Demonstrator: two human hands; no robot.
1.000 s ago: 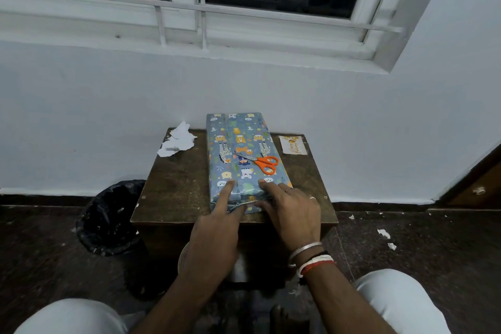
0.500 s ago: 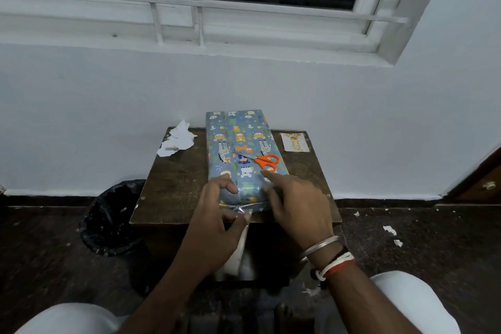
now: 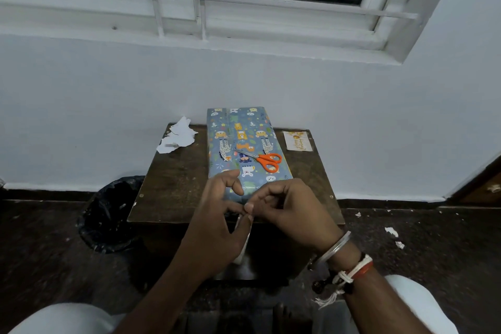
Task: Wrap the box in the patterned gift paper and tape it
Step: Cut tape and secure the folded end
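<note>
Pinch on tape strip (image 3: 246, 237) by left hand (image 3: 214, 228) and right hand (image 3: 288, 211), just short of near end of box (image 3: 241, 141). Lay lengthwise on table (image 3: 176, 184), long axis running away, left hand nearer.

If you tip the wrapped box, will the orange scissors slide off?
Probably. The scissors lie loose and flat on the box, whose paper looks smooth, so they would likely slide. They look small with plastic handles, so probably light. The blades look shut, so lifting seems safe.
</note>
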